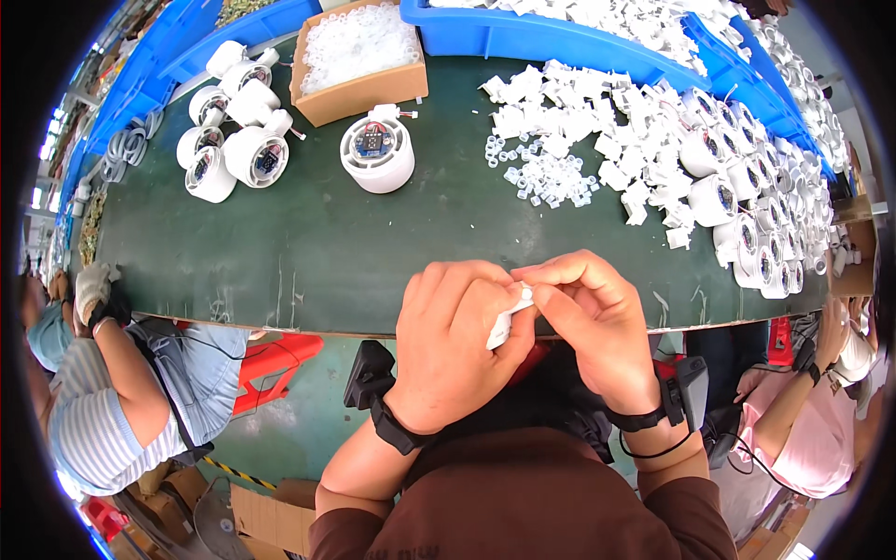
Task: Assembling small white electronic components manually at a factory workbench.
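Note:
My left hand (457, 341) is closed round a small white plastic part (501, 329), just over the near edge of the table. The thumb and forefinger of my right hand (597, 327) pinch at the upper end of that same part, touching the left fingertips. Any smaller piece between the fingertips is hidden. Ahead of my hands, one round white housing (381, 173) stands upright, a small circuit board and a short wired connector showing on it.
Several similar housings (254, 157) are grouped at the left. A cardboard box (359, 101) holds clear plastic pieces. Small clear rings (551, 179), loose white parts (597, 112) and more housings cover the right side. Blue bins (560, 42) line the back. Co-workers sit on both sides.

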`<action>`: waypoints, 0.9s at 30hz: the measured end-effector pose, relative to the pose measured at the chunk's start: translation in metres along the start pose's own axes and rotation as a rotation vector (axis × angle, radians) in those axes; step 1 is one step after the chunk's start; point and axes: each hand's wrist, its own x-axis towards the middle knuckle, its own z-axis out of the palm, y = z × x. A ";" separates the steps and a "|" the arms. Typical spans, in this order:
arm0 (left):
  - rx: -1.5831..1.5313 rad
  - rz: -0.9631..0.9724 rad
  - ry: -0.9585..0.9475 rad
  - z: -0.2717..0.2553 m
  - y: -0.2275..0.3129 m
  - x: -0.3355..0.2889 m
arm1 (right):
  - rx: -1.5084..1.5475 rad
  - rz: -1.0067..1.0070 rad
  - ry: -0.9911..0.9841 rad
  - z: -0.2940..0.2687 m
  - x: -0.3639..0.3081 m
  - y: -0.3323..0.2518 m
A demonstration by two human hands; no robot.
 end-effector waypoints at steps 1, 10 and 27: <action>-0.023 0.006 -0.007 0.001 0.000 0.002 | -0.005 -0.007 0.010 0.000 0.000 0.002; 0.261 0.032 -0.241 -0.044 -0.013 0.026 | -0.831 -0.530 0.112 -0.040 0.001 -0.009; 0.512 -0.183 0.034 -0.073 -0.075 0.015 | -1.520 -0.642 0.724 -0.149 0.014 -0.070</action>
